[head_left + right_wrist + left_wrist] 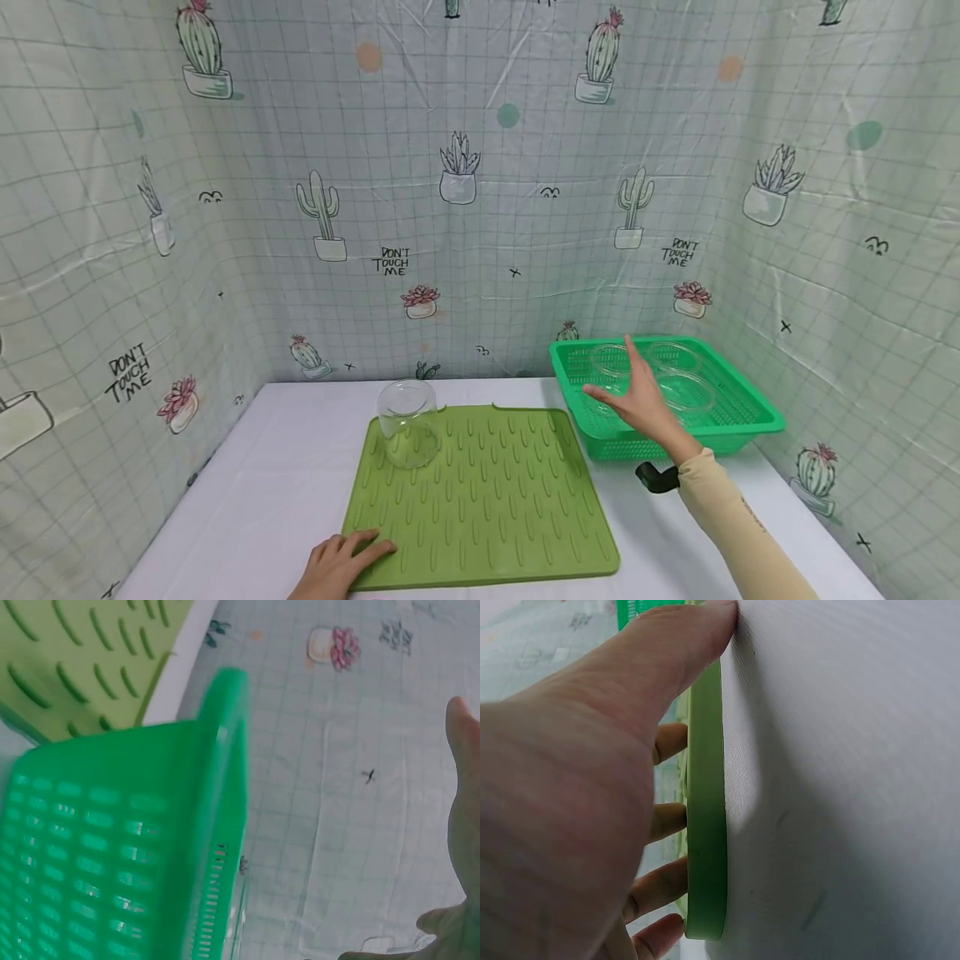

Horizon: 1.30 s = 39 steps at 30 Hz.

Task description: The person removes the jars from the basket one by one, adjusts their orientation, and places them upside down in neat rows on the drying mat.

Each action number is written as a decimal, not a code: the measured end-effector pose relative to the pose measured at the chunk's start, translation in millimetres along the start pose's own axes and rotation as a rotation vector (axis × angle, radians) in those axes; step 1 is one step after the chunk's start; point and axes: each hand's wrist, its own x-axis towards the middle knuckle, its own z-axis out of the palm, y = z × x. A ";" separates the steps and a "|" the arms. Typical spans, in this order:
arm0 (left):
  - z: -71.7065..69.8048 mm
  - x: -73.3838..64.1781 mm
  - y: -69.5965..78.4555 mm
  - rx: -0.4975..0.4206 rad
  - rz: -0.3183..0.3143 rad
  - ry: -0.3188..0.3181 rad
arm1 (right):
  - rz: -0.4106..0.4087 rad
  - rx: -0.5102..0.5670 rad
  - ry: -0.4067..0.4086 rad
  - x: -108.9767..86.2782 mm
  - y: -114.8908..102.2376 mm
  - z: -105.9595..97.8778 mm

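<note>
Spreading loosely, left hand (339, 567) touches mat (495, 508) under jar (409, 427); spread right hand (639, 400) hovers near basket (626, 448) of dishes (686, 392).

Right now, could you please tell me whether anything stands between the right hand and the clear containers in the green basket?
Nothing visible does: the right hand hangs above the green basket, whose top is open, and the clear containers sit inside.
</note>
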 end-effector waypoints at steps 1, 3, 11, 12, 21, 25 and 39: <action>0.0 0.0 -0.3 -0.003 -0.002 -0.001 | 0.006 0.004 0.002 2.7 0.4 -1.6; -0.1 -0.1 -1.0 -0.017 -0.004 -0.007 | 0.023 0.009 0.003 8.1 1.7 -4.4; -1.4 1.0 -1.9 -0.055 -0.016 -0.042 | 0.164 0.031 -0.017 23.3 8.7 -8.0; -1.6 1.2 -1.8 -0.056 -0.017 -0.042 | 0.192 0.042 -0.023 25.6 9.9 -7.3; -1.6 1.3 0.3 -0.071 -0.023 -0.024 | 0.357 0.180 -0.068 48.1 18.8 2.2; -0.7 1.0 0.8 -0.068 -0.018 -0.013 | 0.396 0.193 -0.055 54.0 20.7 8.0; -0.4 0.6 -1.1 -0.061 0.003 0.008 | 0.535 0.350 -0.108 67.1 29.4 22.5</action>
